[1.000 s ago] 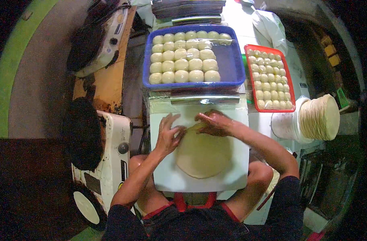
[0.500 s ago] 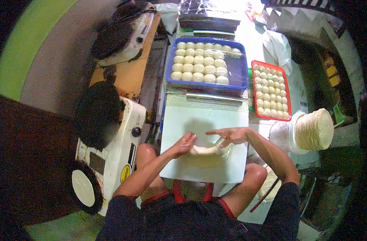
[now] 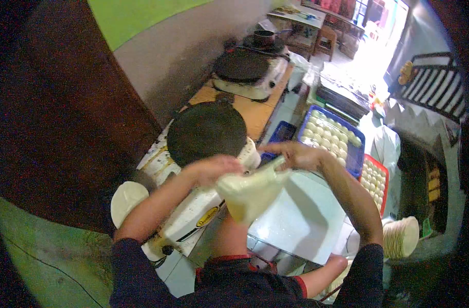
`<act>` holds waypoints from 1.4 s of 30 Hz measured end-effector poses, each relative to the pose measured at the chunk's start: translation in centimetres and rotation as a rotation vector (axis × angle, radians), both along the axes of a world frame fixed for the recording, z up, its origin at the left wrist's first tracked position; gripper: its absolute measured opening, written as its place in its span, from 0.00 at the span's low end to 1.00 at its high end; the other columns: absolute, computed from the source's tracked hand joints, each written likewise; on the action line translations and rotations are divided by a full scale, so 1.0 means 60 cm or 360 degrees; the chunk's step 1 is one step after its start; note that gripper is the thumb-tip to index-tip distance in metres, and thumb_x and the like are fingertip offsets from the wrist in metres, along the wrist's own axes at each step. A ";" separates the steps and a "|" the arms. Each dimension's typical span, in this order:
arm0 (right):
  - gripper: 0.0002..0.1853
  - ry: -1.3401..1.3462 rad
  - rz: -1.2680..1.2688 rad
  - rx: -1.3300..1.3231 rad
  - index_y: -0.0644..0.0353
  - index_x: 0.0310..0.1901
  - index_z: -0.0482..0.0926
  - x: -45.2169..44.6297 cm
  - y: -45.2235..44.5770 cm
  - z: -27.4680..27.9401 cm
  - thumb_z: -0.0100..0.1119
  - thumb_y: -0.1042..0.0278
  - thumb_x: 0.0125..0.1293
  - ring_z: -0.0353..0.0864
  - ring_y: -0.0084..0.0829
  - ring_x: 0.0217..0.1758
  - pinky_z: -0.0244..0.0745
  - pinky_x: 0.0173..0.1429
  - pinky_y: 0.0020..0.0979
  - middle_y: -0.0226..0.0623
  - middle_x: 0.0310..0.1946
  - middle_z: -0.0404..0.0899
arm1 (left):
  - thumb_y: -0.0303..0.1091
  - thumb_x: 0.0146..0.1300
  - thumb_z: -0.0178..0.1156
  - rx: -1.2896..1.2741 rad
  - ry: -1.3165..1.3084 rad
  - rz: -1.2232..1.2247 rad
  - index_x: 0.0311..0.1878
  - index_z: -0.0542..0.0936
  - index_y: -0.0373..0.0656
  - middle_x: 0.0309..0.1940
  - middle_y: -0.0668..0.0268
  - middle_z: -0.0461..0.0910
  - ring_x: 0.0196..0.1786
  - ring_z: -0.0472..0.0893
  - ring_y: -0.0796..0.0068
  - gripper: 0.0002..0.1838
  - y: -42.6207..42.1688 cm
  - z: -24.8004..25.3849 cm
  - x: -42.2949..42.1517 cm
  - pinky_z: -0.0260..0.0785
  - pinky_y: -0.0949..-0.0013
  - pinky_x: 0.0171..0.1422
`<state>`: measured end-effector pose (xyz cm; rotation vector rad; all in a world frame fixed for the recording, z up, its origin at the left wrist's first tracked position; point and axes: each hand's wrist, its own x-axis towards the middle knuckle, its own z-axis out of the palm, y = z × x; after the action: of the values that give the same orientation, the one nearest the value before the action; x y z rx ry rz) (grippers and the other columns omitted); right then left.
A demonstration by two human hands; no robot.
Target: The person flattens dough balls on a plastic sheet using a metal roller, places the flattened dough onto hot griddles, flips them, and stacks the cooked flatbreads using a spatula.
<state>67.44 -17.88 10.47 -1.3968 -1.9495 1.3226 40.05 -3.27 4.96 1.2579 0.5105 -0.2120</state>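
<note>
A thin, pale sheet of dough [image 3: 252,192] hangs in the air between my two hands, blurred by motion. My left hand [image 3: 219,168] is closed on its left edge, near the front rim of a round dark griddle [image 3: 208,132]. On the other side, my right hand [image 3: 297,155] pinches the upper right edge of the sheet, its index finger pointing left. Below and to the right lies the white work board [image 3: 301,218], with a shadow across it. The griddle sits on a white stove [image 3: 196,218].
Dough balls fill much of a blue tray [image 3: 362,167] and a red tray [image 3: 382,203] on the right. Beyond the first griddle is a second dark griddle [image 3: 241,65]. A stack of flat rounds [image 3: 401,237] stands at the right, and a pale round piece [image 3: 127,201] at the left.
The dough sheet has been lifted off the white board and carried left toward the griddle by both hands. The view has turned left, bringing the stove to the middle.
</note>
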 end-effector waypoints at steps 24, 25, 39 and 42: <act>0.35 -0.1198 -0.0340 0.0717 0.60 0.75 0.60 -0.181 0.390 -0.243 0.43 0.43 0.77 0.50 0.44 0.83 0.47 0.82 0.52 0.50 0.79 0.52 | 0.44 0.76 0.43 0.2633 0.0631 0.0328 0.76 0.60 0.35 0.76 0.40 0.54 0.79 0.56 0.43 0.31 0.257 -0.151 -0.031 0.41 0.37 0.81; 0.34 -0.1193 -0.0338 0.0784 0.60 0.75 0.61 -0.170 0.389 -0.228 0.43 0.43 0.77 0.50 0.43 0.83 0.48 0.81 0.51 0.49 0.79 0.53 | 0.44 0.76 0.43 0.2595 0.0751 0.0358 0.76 0.59 0.35 0.76 0.38 0.53 0.79 0.56 0.42 0.32 0.260 -0.144 -0.023 0.42 0.37 0.81; 0.18 -0.0393 -0.1929 0.0449 0.66 0.54 0.83 0.199 -0.326 -0.184 0.58 0.60 0.74 0.85 0.30 0.42 0.79 0.50 0.33 0.41 0.40 0.88 | 0.59 0.67 0.57 0.0894 0.0137 0.0811 0.67 0.66 0.26 0.64 0.36 0.67 0.71 0.64 0.41 0.42 -0.126 -0.330 0.447 0.53 0.50 0.76; 0.19 -0.0190 -0.2238 0.0438 0.65 0.53 0.84 0.307 -0.437 -0.188 0.59 0.57 0.72 0.86 0.29 0.41 0.79 0.48 0.34 0.42 0.38 0.88 | 0.67 0.65 0.54 0.0868 0.0477 0.0600 0.56 0.75 0.24 0.52 0.40 0.78 0.61 0.75 0.46 0.44 -0.075 -0.383 0.492 0.63 0.51 0.68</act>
<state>85.88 -44.08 -0.79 -2.0144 -0.6676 0.2732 69.55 -7.78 -18.03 1.6349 1.1041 0.0679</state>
